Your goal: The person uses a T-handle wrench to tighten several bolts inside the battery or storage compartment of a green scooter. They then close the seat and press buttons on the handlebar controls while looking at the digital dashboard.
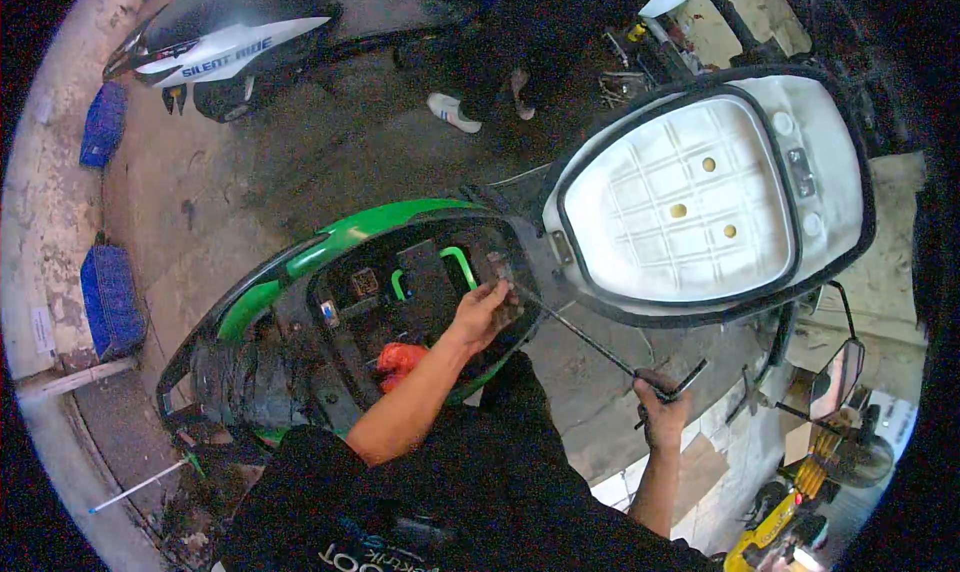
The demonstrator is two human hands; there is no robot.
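Between both hands spans a T-handle wrench: right grips handle, left steadies tip.

The scooter body is shiny green plastic, smooth to look at. The underside of the lifted seat is dull white plastic with raised ribs, and its rim is black and matt. The long T-shaped tool is dark metal with little shine. The floor is rough grey concrete with stains. The crates are blue plastic.
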